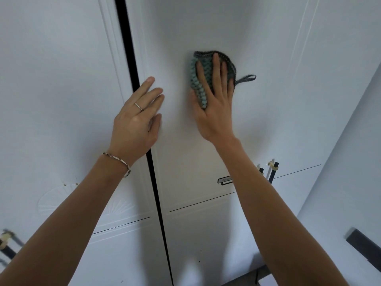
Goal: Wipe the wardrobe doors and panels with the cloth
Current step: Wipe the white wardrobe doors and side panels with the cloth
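Teal cloth: the knitted cloth (203,79) lay flat against the white wardrobe door (257,48), upper middle of the head view, its dark loop (246,79) trailing right.
Right hand: the right hand (214,106) pressed the cloth with straight, spread fingers (216,67), nothing curled round it.
Left hand: the left hand (137,120) rested with relaxed, straight fingers on the same door beside the dark gap (132,65), holding nothing.
Doing it well: I judged even palm pressure, overlapping strokes, and the left hand steadying the door would serve best.
Watch: the moulded edges (109,38) probably needed fingertip passes.
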Demonstrator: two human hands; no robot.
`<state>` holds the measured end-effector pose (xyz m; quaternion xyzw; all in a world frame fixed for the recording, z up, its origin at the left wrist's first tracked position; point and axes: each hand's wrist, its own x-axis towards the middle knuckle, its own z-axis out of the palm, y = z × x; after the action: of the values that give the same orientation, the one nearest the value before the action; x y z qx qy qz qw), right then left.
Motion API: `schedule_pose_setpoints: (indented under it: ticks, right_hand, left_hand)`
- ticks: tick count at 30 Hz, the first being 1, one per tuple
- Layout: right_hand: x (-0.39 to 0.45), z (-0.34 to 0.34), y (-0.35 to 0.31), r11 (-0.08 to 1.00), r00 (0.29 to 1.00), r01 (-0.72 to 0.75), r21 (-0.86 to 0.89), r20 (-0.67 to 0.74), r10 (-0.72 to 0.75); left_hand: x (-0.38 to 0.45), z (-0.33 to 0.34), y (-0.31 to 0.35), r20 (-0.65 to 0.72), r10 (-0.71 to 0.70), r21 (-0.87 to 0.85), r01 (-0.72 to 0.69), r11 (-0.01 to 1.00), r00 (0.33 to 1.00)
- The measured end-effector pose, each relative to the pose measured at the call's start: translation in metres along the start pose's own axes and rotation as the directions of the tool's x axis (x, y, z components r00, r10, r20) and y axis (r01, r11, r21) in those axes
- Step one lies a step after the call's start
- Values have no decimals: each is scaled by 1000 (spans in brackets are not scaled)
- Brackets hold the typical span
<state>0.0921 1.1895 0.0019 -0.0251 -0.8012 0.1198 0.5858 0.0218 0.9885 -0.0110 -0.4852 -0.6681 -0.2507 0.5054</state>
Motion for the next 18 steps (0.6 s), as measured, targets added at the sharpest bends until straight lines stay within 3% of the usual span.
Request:
schedule_pose_setpoints:
  ticks: [3,6,8,11,13,15,18]
  right_hand:
    - [6,-9,24,968,966,-211,136,-120,227]
    - [3,-20,51,773,805,-513,373,-106,584]
    - [-9,-20,59,676,726,-596,433,-70,685]
    - [-39,-7,48,594,662,-651,472,-29,749]
    - [-66,5,24,596,672,-662,455,9,740]
    - [-97,15,-6,685,764,-610,399,67,642]
    - [-134,35,-43,871,905,-421,255,180,385]
  left_hand:
    - [1,-1,1,19,-23,-11,23,1000,1000]
    - [2,-3,5,30,-42,-13,43,999,999]
    - [2,-5,7,30,-45,-20,45,999,999]
    - [3,-6,9,40,-57,-20,58,998,998]
    - [2,-6,10,39,-66,-25,67,997,997]
    - [2,-5,10,35,-62,-31,63,998,997]
    - [1,-5,9,33,-59,-32,60,998,998]
